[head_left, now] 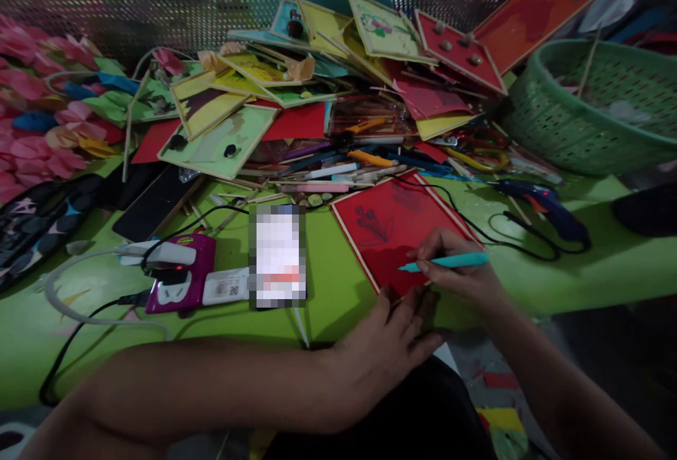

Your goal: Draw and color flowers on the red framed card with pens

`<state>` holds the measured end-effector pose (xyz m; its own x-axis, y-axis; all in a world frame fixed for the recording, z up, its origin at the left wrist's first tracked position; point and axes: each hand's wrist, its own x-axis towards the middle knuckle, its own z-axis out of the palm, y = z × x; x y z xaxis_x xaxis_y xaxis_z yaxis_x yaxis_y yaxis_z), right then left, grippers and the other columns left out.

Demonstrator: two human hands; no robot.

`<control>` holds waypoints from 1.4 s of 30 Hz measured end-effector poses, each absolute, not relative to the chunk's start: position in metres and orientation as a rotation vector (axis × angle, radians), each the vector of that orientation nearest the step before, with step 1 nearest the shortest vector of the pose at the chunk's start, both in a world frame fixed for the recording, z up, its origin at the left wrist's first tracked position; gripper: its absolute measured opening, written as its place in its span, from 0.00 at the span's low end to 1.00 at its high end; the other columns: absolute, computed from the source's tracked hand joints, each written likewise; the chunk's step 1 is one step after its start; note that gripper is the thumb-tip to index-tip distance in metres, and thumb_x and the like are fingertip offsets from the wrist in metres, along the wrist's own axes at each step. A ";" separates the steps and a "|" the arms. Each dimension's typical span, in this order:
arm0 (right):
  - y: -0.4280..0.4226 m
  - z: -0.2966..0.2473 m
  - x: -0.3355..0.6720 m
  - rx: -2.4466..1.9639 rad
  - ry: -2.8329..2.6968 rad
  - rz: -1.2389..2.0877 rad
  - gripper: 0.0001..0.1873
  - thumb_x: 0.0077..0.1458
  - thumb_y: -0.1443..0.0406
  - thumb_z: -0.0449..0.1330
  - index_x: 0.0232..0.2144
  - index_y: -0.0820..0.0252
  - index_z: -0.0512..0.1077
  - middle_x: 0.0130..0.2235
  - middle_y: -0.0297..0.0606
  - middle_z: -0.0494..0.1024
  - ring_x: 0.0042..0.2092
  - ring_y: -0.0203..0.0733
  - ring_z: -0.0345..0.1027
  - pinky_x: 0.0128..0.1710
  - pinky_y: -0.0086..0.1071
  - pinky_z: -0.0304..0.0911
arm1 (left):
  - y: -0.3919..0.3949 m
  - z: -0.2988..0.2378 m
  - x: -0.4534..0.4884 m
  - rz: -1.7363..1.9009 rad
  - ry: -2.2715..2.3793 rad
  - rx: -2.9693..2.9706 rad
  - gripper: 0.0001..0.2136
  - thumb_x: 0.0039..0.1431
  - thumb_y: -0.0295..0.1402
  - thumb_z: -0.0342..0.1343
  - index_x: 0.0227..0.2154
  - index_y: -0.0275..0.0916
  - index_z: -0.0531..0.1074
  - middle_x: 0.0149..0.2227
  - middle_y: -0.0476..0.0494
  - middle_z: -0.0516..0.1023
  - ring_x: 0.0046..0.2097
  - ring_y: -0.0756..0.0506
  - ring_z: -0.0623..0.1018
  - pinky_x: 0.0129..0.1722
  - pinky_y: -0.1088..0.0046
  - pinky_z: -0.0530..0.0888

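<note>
A red panel (379, 226) edged with thin wooden sticks lies tilted on the green table, with dark line drawings of flowers on its upper part. My right hand (458, 262) is closed around a turquoise marker (459, 260), whose tip points left, over or on the red surface; I cannot tell whether it touches. Along the panel's near edge my left hand (388, 347) rests with its fingers stretched out, holding nothing. Those fingers cover part of the lower edge.
Left of the panel are a phone (278, 255) with a blurred screen and a purple power strip (183, 273) with cords. A glue gun (547, 206) lies right, near a green basket (597, 107). Behind are pens, scissors and a pile of framed panels (219, 139); pink paper flowers (39, 107) fill the left.
</note>
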<state>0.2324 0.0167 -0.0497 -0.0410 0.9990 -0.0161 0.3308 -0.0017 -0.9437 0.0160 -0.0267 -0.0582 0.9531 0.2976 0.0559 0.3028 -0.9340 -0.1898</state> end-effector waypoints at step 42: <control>0.020 -0.054 0.235 -1.440 -1.496 1.028 0.07 0.58 0.65 0.65 0.29 0.54 0.71 0.27 0.31 0.72 0.28 0.39 0.65 0.28 0.33 0.60 | -0.029 -0.064 0.017 -0.110 -0.488 -2.844 0.25 0.72 0.37 0.45 0.70 0.56 0.62 0.74 0.41 0.63 0.70 0.38 0.68 0.61 0.53 0.67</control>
<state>0.2349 0.0197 -0.0544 -0.0307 0.9995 0.0111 0.3477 0.0211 -0.9374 0.0170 -0.0287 -0.0636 0.9410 0.3178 0.1165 0.3370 -0.9117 -0.2348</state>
